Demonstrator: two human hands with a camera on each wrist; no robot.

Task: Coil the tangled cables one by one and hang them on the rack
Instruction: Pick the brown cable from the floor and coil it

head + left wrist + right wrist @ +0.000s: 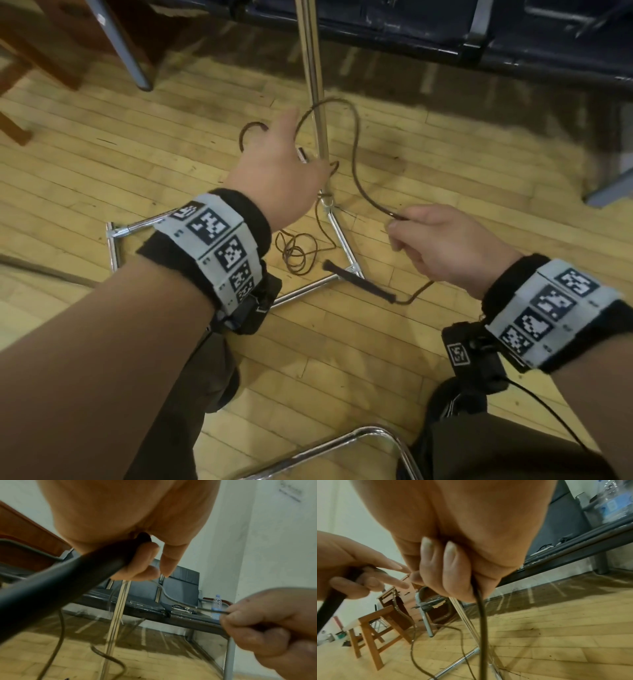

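While raised above the floor, both hands (349, 205) (left (277, 171), right (445, 243)) pinching cable (356, 164).

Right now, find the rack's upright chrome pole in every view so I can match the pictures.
Head: the chrome pole rises at top centre, beyond the left hand.
Left wrist: lower centre, a pale streak below the fingers.
Right wrist: lower centre, slanting behind the cable.
Shared landmark: the dark bench behind it.
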